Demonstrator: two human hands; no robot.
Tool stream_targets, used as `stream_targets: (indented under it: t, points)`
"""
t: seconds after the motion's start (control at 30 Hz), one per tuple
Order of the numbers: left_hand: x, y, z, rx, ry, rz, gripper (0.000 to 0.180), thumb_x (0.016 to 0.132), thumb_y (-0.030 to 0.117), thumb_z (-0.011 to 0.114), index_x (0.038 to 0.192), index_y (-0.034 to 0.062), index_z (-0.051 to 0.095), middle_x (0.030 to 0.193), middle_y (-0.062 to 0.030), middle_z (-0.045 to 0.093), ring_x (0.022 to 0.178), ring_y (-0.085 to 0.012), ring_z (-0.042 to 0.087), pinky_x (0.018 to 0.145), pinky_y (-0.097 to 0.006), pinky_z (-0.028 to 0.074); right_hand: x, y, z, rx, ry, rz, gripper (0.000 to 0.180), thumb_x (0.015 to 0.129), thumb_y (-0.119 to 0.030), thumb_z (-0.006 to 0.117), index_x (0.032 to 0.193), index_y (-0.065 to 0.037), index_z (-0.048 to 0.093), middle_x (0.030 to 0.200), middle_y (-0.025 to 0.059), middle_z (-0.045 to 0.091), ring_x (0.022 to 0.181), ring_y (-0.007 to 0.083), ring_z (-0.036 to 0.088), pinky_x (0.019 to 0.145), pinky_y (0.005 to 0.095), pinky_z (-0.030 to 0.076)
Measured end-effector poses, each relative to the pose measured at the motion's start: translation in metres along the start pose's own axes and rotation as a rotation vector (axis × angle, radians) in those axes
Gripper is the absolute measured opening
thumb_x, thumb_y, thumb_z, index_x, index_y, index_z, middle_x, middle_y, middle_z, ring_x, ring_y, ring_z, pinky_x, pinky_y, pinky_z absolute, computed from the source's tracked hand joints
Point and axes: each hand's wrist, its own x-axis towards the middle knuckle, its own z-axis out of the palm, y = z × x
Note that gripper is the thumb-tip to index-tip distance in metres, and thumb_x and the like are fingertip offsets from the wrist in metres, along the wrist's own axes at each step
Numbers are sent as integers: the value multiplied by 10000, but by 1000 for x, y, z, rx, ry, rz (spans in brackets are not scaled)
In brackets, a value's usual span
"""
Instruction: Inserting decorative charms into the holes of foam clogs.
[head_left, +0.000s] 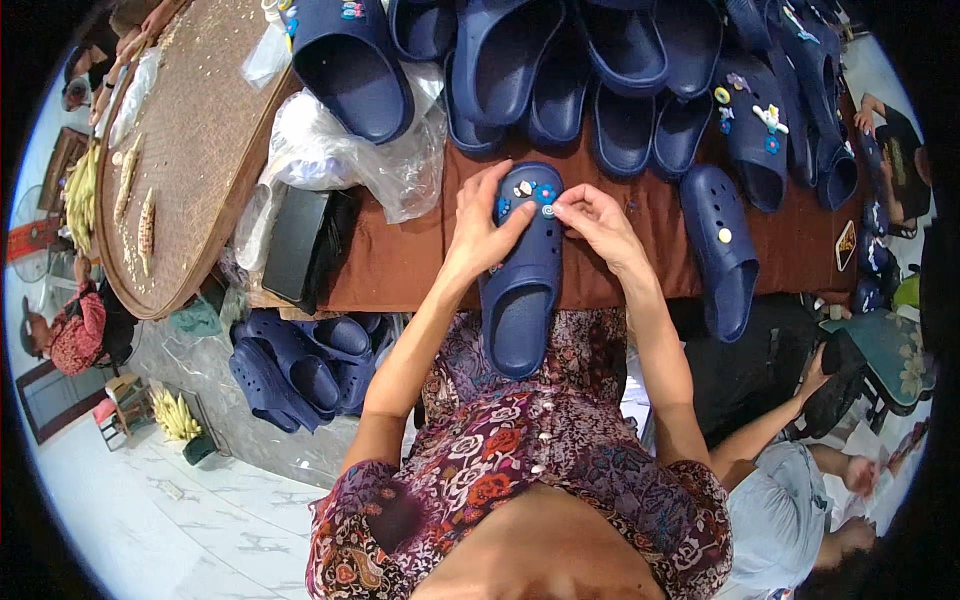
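A navy blue clog (520, 270) lies in front of me, its toe pointing away and its heel past the table's near edge. My left hand (484, 222) grips its left side near the toe, the thumb lying across the top. With thumb and fingertips closed, my right hand (597, 222) pinches at a small round white charm (548, 211) on the clog's upper; the fingertips partly hide it. Close by sit a blue flower charm (544, 193) and a dark-and-white figure charm (523, 187). To the right lies another navy clog (722, 250) with one yellowish round charm.
Many navy clogs (505, 60) are heaped along the far side of the brown-covered table (400, 265). At left are a clear plastic bag (350, 150), a black case (298, 243) and a large woven tray (190, 150) with corn cobs. More clogs (290, 365) lie below left; other people sit nearby.
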Motion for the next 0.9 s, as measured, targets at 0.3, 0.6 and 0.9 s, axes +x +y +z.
stream_targets:
  t: [0.3,0.6,0.9]
  points:
    - [-12,-8,11,-16,87,-9,627,874,187,683,1429,60,421,1363,-196,461,1270,-333,424,1092,-429,326,14,-1,-4,-167,43,1,717,749,-257,846,1289,24,466,1186,149,564,876,163,586,726,293,520]
    - [-11,-3,9,10,75,-15,614,861,152,668,1420,63,430,1348,-187,464,1259,-331,435,1081,-416,344,26,-11,-6,-277,-89,26,685,767,-225,824,1301,4,460,1155,123,599,894,149,596,709,294,518]
    - [2,2,0,10,6,83,595,835,127,659,1394,63,465,1342,-192,485,1274,-321,444,1093,-410,341,29,-19,-4,-345,-109,89,676,783,-233,810,1304,3,449,1126,115,582,894,135,595,678,267,515]
